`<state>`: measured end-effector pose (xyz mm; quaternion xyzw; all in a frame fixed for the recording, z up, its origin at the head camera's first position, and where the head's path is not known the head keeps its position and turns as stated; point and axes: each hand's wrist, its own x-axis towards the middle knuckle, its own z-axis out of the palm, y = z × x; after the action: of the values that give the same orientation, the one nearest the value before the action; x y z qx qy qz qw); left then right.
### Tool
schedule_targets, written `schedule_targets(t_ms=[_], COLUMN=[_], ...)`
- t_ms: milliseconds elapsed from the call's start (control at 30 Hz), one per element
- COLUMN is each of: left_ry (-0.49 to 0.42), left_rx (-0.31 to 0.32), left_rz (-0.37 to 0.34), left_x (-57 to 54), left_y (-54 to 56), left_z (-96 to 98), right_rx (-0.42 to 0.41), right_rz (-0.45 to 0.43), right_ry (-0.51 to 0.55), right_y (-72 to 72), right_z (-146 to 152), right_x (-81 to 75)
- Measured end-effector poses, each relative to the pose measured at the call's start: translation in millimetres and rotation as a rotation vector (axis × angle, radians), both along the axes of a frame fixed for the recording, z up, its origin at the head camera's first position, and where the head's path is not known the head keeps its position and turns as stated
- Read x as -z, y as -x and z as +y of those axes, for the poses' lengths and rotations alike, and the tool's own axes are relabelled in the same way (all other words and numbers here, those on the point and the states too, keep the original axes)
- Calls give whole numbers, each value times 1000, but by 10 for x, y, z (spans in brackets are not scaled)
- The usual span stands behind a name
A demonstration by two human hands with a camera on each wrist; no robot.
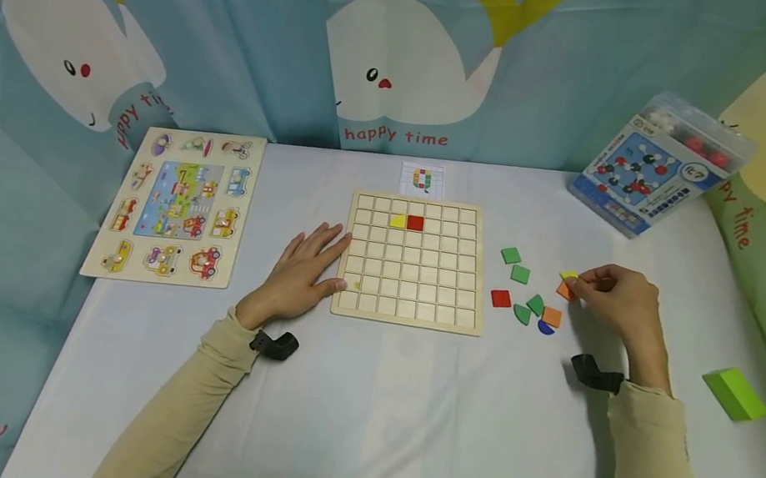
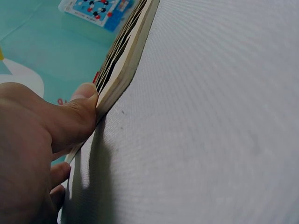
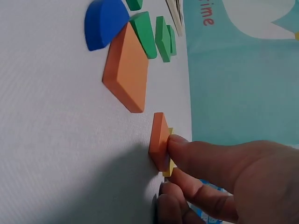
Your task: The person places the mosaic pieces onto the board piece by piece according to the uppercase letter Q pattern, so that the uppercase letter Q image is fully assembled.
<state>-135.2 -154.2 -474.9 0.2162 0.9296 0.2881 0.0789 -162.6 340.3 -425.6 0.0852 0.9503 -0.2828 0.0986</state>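
Observation:
A wooden grid board [image 1: 415, 272] lies in front of me, with a yellow tile [image 1: 398, 221] and a red square tile [image 1: 415, 223] side by side in its upper rows. My left hand [image 1: 301, 276] rests at the board's left edge, fingers spread and thumb against the frame, also seen in the left wrist view. To the right, my right hand [image 1: 619, 300] pinches a small yellow tile [image 3: 167, 169] between thumb and fingertips. An orange tile [image 3: 159, 140] lies right against it, partly overlapped by the thumb. The thumb hides much of the yellow tile.
Between board and right hand lie green tiles [image 1: 520, 274], a red tile [image 1: 501, 298], another orange tile [image 1: 551, 317] and a blue one [image 1: 545, 328]. A pattern card [image 1: 422, 180] sits behind the board. Around stand a vehicle puzzle [image 1: 239, 190], a plastic box [image 1: 653, 170] and a green block [image 1: 736, 394].

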Motion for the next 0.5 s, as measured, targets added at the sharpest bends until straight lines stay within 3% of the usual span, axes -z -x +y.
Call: schedule_targets(t_ms=[200, 500], left_ry=[0, 3], left_rx=[-6, -4], left_rz=[0, -3], left_x=[2, 8], left_y=[-6, 1], left_z=[-15, -4], right_rx=[12, -36], right_rz=[8, 22], right_ry=[-3, -30], right_y=[54, 125], right_z=[-114, -326], right_x=[27, -7])
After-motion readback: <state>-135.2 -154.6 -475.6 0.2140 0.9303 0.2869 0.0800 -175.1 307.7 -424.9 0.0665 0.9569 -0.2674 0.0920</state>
